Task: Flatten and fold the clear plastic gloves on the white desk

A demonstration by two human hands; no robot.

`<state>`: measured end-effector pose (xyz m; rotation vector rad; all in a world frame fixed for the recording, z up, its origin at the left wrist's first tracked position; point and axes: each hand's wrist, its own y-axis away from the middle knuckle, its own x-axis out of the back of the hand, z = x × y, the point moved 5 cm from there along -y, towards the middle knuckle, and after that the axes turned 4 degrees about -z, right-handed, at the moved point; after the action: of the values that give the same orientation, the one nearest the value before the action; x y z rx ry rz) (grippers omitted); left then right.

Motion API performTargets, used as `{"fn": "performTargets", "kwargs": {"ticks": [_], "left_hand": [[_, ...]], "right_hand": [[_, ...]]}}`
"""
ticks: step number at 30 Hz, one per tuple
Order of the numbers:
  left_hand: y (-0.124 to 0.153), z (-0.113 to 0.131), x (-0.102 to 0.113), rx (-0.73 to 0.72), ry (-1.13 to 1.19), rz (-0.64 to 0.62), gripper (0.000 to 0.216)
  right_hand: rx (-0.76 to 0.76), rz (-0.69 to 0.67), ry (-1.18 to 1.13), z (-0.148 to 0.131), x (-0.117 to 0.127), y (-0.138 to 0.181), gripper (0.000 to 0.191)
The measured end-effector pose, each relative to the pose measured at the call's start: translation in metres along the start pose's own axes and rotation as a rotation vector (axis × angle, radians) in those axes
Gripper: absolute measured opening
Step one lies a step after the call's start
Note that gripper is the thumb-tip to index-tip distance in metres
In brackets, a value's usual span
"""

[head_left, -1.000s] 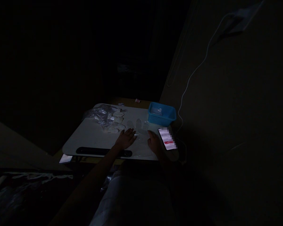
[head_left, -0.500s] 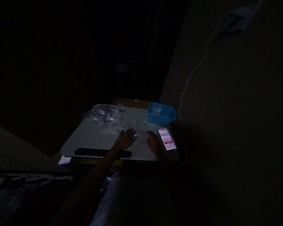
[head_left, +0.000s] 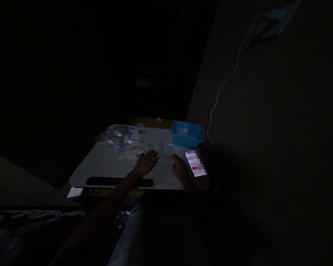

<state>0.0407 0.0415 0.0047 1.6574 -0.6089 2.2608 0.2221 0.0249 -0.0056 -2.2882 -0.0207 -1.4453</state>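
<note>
In dim light, my left hand (head_left: 145,163) lies flat on the white folding table (head_left: 102,166), its fingers stretched out at the left edge of a clear plastic piece (head_left: 161,147). This piece is see-through, with several rounded lobes at its far side. My right hand (head_left: 180,168) is at the piece's right edge, fingers curled and the fingertip against it; the grip is hard to make out in the dark. To the left of my left hand are several pale scalloped pieces (head_left: 134,150), beside a crumpled clear plastic bag (head_left: 116,137).
A blue basket (head_left: 188,140) with a clear packet inside stands at the table's back right. A lit phone (head_left: 194,163) lies right of my right hand. Along the wall hangs a white cable (head_left: 224,82). A small roll (head_left: 160,120) lies beyond the table.
My right hand's fingers have curled in at the edge of the clear plastic piece, which sits slightly differently. My left hand stays flat. The whole view has shifted slightly.
</note>
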Motion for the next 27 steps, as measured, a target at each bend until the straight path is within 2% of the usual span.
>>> {"fn": "performTargets", "kwargs": {"ticks": [7,10,14,19,27], "left_hand": [[-0.017,0.05,-0.015,-0.099,-0.094,-0.108,0.048],[-0.019,0.064,-0.024,-0.108,-0.136,-0.146,0.05],[-0.017,0.064,-0.028,-0.093,-0.204,-0.183,0.05],[-0.013,0.05,-0.019,-0.001,-0.227,-0.189,0.049],[-0.012,0.049,-0.011,0.01,-0.194,-0.231,0.05]], "right_hand": [[0.013,-0.007,0.022,0.0,0.0,0.0,0.051],[0.013,-0.028,0.026,0.0,0.0,-0.001,0.05],[-0.001,-0.041,0.032,0.0,0.0,-0.002,0.049],[-0.007,-0.038,0.061,-0.003,0.002,-0.001,0.049],[-0.01,-0.033,0.067,-0.001,0.001,-0.001,0.051]]}}
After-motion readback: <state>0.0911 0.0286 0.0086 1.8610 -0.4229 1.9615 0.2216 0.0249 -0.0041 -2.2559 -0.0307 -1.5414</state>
